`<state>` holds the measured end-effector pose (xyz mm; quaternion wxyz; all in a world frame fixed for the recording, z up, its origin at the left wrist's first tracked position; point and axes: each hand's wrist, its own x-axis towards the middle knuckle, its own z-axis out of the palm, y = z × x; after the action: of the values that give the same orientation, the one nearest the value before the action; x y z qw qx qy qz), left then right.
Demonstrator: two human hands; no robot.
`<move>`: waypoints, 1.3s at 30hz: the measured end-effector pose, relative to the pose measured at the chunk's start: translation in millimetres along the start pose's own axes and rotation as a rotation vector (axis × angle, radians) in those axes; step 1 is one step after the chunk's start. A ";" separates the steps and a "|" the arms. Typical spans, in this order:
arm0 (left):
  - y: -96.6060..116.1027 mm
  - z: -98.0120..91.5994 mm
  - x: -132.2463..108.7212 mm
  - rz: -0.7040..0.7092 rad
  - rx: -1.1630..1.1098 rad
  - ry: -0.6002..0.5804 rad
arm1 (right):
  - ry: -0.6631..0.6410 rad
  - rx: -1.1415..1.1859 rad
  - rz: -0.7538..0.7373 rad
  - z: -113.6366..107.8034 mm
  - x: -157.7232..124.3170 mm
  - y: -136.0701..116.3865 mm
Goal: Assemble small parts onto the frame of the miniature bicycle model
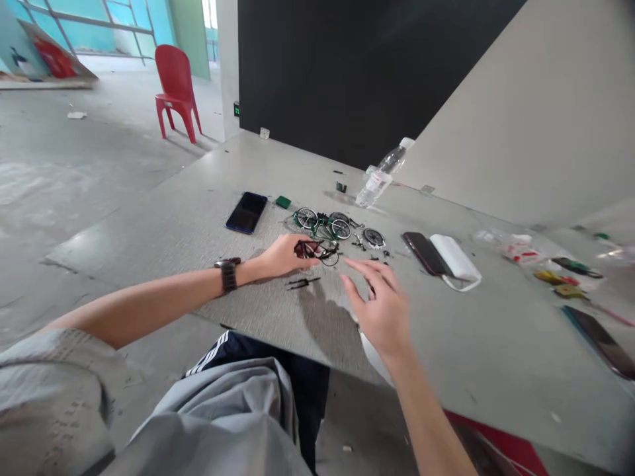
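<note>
My left hand (288, 255) is closed on a small dark toy bicycle frame (308, 249), with a thin wheel rim (329, 256) at its right end. Just right of it, my right hand (380, 301) hovers over the table with fingers apart and nothing visible in them. Behind the frame lies a green miniature bicycle (323, 227) with spoked wheels. A loose spoked wheel (374, 238) rests to its right, among tiny dark parts (359, 243). Nearer my body, a thin dark fork-shaped piece (302, 283) lies on the table.
A dark phone (247, 212) and a small green block (283, 201) lie at the left. A clear bottle (381, 175) stands at the back. Rightward are another phone (424, 253), a white case (455, 258) and a third phone (600, 340). A red chair (175, 89) stands beyond the table.
</note>
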<state>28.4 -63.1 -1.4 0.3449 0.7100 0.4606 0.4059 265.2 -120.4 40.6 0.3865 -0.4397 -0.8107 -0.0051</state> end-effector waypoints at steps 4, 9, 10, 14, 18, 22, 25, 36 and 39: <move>-0.2 -2.3 -1.1 0.005 0.005 -0.015 | -0.207 0.233 -0.139 4.4 -77.3 -41.9; 1.3 -4.2 -2.1 0.020 0.016 -0.034 | -0.942 -0.028 0.060 66.4 -184.3 -53.6; 1.1 -4.7 -2.2 0.022 0.022 -0.039 | -1.016 -0.109 0.127 78.0 -197.0 -51.0; 0.4 -5.6 -2.4 0.019 0.044 -0.044 | -1.100 -0.153 0.221 98.7 -214.7 -44.4; 3.7 -4.9 -2.5 0.015 0.052 -0.055 | -1.108 -0.044 0.293 96.9 -204.3 -47.5; 5.8 -4.6 -2.5 0.029 0.085 -0.051 | -1.140 0.044 0.382 109.3 -190.8 -43.7; 4.1 -4.6 -2.4 0.048 0.088 -0.049 | -1.161 0.069 0.397 125.4 -182.1 -35.3; 9.3 -3.5 -1.8 0.034 0.069 -0.072 | -1.119 0.170 0.341 142.0 -184.7 -23.5; 9.3 -4.0 -2.2 0.023 0.063 -0.087 | -1.099 0.181 0.335 141.6 -188.2 -20.0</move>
<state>27.8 -67.8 7.8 0.3373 0.7427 0.4496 0.3641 221.9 -216.9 -170.8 -0.0597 -0.4652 -0.8089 0.3546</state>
